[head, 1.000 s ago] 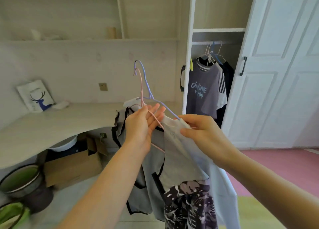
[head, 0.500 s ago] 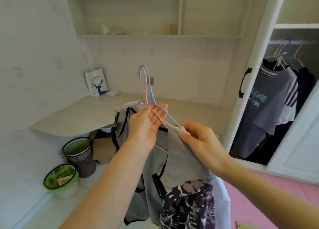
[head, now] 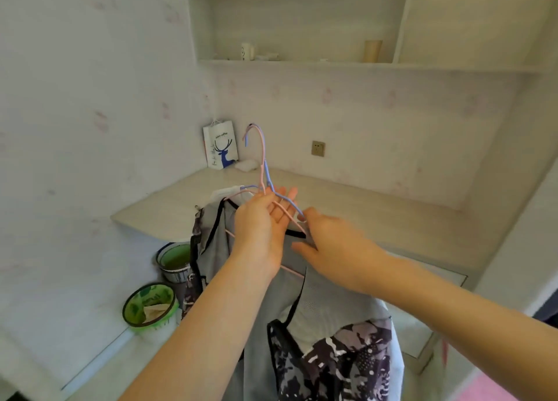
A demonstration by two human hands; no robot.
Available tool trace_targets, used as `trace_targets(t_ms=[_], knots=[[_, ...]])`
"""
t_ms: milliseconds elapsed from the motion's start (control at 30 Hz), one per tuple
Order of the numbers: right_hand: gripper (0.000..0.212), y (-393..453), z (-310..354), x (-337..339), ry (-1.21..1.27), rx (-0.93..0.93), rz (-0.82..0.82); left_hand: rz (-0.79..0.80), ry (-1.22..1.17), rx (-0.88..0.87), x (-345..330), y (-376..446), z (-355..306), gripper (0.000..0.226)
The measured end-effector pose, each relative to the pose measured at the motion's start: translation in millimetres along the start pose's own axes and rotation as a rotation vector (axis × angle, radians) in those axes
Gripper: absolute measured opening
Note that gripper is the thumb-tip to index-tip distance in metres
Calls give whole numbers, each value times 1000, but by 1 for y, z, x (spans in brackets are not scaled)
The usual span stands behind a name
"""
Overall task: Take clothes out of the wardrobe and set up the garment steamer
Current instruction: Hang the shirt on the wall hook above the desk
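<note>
While your left hand (head: pixel 259 231) pinches the thin pink and blue wire hangers (head: pixel 265 171), fingers half spread, grey garments (head: pixel 302 304) hang limp. Your right hand (head: pixel 335 249) grips the smooth fabric's shoulder.

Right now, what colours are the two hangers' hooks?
Pink and blue hanger hooks; the head view shows them.

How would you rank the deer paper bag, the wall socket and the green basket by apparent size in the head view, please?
1. Green basket, though it sits nearer the camera, which inflates it.
2. Deer paper bag, not much smaller in the frame.
3. Wall socket, clearly the smallest.
</note>
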State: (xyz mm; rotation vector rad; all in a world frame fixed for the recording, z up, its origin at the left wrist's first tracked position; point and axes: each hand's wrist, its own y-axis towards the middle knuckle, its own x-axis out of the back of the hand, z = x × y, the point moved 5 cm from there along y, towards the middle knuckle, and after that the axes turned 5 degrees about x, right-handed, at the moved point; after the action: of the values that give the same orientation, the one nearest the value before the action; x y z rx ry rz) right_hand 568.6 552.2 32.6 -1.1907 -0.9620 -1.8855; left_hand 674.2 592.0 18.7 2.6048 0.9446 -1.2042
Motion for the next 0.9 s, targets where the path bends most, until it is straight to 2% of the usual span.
trace_targets(t_ms=[100, 300, 533, 667, 800, 900], knots=[[12, 37, 6, -23, -96, -28, -22, -43, 184, -106, 23, 24, -24, 28], [22, 103, 7, -53, -78, -88, 76, -75, 420, -157, 62, 62, -51, 19], [13, 172, 12, -69, 177, 8, -222, -56, 618, -251, 83, 116, -86, 28], [16, 215, -1, -73, 214, 47, -281, -45, 701, -283, 89, 151, -102, 30], [12, 262, -16, -75, 237, 104, -319, 21, 856, -394, 93, 190, -122, 33], [10, 304, -30, -75, 233, 152, -348, -75, 905, -539, 114, 218, -151, 23]])
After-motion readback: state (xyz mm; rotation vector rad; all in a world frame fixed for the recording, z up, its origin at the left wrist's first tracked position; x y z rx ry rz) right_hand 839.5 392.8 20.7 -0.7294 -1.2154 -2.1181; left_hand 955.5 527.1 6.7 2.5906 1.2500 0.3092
